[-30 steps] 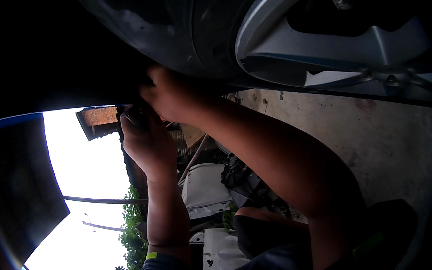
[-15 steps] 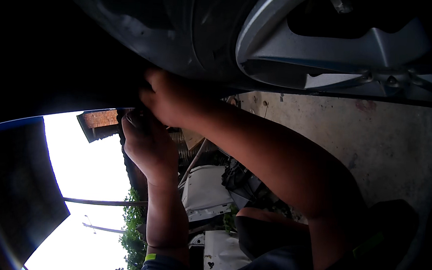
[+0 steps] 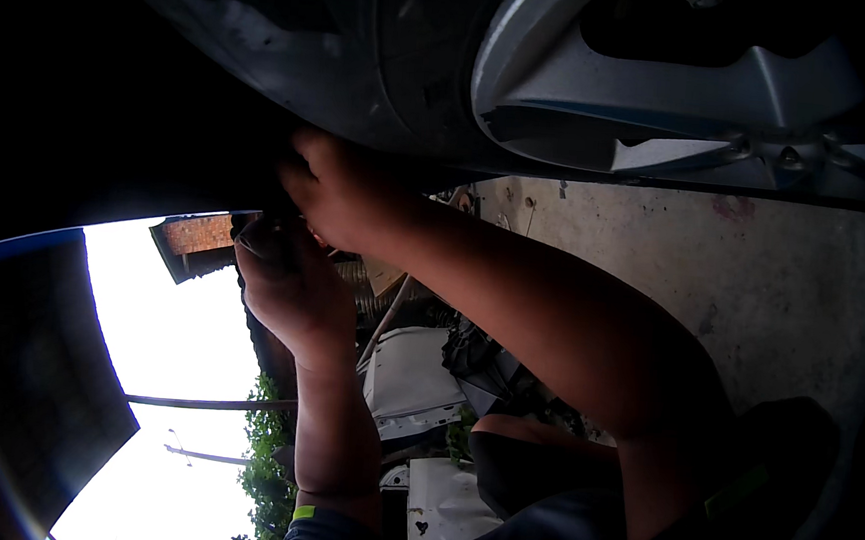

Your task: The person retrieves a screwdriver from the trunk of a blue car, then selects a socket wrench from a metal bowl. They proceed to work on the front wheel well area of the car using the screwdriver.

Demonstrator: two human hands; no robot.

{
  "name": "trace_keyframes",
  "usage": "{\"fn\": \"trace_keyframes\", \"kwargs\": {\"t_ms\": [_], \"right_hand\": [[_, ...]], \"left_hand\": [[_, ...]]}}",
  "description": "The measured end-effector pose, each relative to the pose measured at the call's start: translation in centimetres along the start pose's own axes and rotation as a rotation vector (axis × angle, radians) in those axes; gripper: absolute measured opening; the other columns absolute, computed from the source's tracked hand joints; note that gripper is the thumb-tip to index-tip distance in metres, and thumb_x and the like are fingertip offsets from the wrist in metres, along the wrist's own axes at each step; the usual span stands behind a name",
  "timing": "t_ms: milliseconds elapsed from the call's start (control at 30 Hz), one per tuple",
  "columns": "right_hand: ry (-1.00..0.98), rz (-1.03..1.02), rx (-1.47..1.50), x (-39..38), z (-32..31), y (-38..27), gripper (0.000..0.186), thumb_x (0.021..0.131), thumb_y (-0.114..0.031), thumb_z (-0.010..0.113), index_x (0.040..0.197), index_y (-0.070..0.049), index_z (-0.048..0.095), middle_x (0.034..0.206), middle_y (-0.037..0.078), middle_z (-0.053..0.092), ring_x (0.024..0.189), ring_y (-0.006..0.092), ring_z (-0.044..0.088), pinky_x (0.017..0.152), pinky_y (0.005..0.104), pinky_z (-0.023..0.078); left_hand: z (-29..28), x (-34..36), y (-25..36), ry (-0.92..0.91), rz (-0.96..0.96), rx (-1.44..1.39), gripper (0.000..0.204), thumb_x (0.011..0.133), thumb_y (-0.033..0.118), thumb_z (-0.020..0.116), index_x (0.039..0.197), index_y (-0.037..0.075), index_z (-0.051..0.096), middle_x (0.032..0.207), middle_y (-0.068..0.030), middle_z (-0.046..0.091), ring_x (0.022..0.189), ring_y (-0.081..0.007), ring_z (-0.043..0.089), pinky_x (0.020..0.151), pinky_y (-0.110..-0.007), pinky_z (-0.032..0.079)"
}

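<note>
Both of my hands reach up to the dark edge of a car body beside a wheel. My left hand [image 3: 291, 290] is curled into a fist just below that edge, and a small dark object pokes out at its top left. My right hand [image 3: 343, 189] sits right above it, fingers bent and pressed against the dark bodywork [image 3: 161, 131]. What its fingertips hold is lost in shadow. The black tyre [image 3: 397, 57] and the silver alloy rim [image 3: 666, 86] fill the top of the view, close to my right hand.
A stained concrete floor [image 3: 753, 282] spreads at the right. White car panels [image 3: 409, 384] and dark parts lie behind my arms. A dark blue-edged panel [image 3: 25, 362] stands at the left against bright sky, with a brick-topped structure [image 3: 194, 238] and trees [image 3: 263, 469].
Both hands stay at the same spot under the body edge. My left hand has shifted only slightly.
</note>
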State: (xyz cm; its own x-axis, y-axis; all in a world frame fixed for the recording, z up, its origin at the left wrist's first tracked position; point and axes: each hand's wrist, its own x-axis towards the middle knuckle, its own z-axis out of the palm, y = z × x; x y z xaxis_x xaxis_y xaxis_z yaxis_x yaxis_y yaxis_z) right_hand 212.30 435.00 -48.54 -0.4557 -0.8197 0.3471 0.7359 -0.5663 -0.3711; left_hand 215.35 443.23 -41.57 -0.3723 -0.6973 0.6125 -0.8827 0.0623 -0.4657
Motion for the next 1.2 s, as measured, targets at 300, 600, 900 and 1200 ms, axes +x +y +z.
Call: {"fn": "trace_keyframes", "kwargs": {"t_ms": [300,600,900,1200], "right_hand": [[-0.105,0.095,0.066,-0.1,-0.6,-0.2,0.018,0.092,-0.017,0.056,0.094,-0.001,0.063,0.074,0.016,0.063,0.068,0.0259,0.066,0.064,0.0379,0.053],[-0.062,0.077,0.056,-0.1,-0.1,0.0,0.020,0.093,-0.019,0.056,0.095,0.000,0.063,0.065,0.013,0.062,0.053,0.0215,0.063,0.054,0.0345,0.052],[-0.125,0.187,0.059,0.4,-0.5,-0.6,0.023,0.095,-0.023,0.057,0.103,-0.001,0.062,0.063,0.011,0.062,0.051,0.0191,0.062,0.050,0.0316,0.051],[-0.233,0.295,0.091,0.6,-0.5,-0.6,0.026,0.093,-0.024,0.060,0.100,0.001,0.064,0.064,0.015,0.063,0.053,0.0226,0.063,0.055,0.0358,0.052]], "left_hand": [[0.3,0.0,0.0,0.003,-0.037,-0.004,0.018,0.093,0.012,0.062,0.106,0.000,0.057,0.093,-0.0113,0.069,0.081,-0.0191,0.068,0.070,-0.029,0.053],[0.7,-0.3,0.2,0.032,-0.070,-0.017,0.017,0.095,0.010,0.060,0.107,-0.001,0.056,0.094,-0.0127,0.069,0.079,-0.0182,0.068,0.067,-0.029,0.053],[-0.7,1.2,-0.3,-0.091,-0.073,0.110,0.019,0.094,0.013,0.062,0.105,-0.002,0.059,0.089,-0.0119,0.071,0.078,-0.0206,0.069,0.067,-0.031,0.053],[-0.3,0.9,-2.1,-0.044,-0.196,-0.171,0.027,0.091,0.016,0.068,0.110,-0.002,0.059,0.099,-0.0101,0.070,0.088,-0.0168,0.065,0.080,-0.030,0.050]]}}
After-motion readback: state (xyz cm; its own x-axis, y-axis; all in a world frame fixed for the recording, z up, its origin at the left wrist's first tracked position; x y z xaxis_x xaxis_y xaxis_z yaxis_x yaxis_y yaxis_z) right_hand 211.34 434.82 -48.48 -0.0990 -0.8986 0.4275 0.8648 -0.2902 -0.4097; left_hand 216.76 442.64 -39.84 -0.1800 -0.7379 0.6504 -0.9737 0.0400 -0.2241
